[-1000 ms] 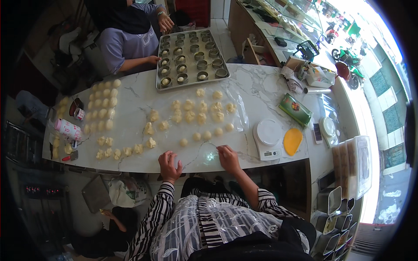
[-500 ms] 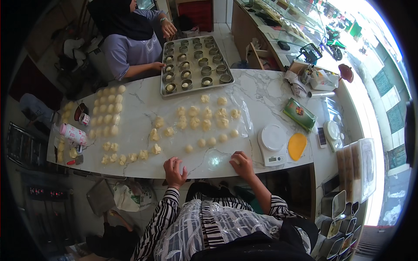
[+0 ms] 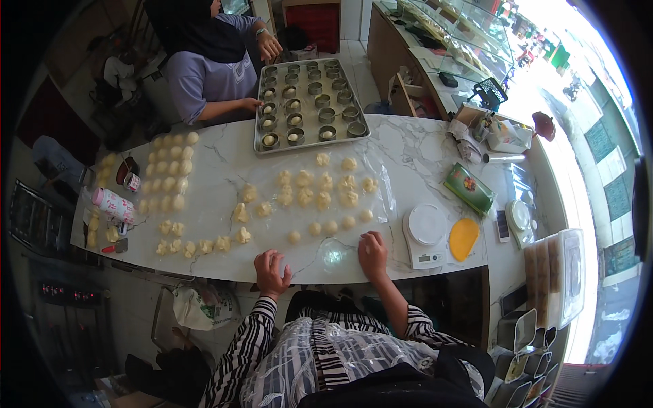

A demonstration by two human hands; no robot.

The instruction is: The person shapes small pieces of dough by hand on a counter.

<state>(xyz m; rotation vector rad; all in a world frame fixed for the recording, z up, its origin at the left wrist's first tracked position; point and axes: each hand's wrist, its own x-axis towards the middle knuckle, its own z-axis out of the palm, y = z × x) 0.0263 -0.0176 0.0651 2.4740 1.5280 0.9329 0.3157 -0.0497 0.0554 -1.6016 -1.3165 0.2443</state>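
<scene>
My left hand (image 3: 273, 273) rests at the near edge of the marble-look table, fingers curled down and thumb to the side; whatever lies under the palm is hidden. To its right, my right hand (image 3: 373, 256) is cupped against the tabletop. A pale dough ball showed at its fingers a moment ago; the hand now covers it. Just beyond my hands sits a short row of smooth dough balls (image 3: 330, 226). Rougher dough pieces (image 3: 305, 197) lie behind them on clear plastic sheeting. More lumpy pieces (image 3: 205, 246) lie left of my left hand.
Across the table a co-worker (image 3: 204, 78) holds a metal tray (image 3: 313, 144) of ring moulds, some with dough balls. Rows of dough balls (image 3: 162, 168) lie far left. Right of my hand are a white scale (image 3: 425, 234), a yellow scraper-like piece (image 3: 464, 239) and a green package (image 3: 469, 189).
My right hand has turned and now covers the pale dough that showed at its fingers. My left hand has barely moved. The whole view has shifted slightly, and the person at lower left moved lower.
</scene>
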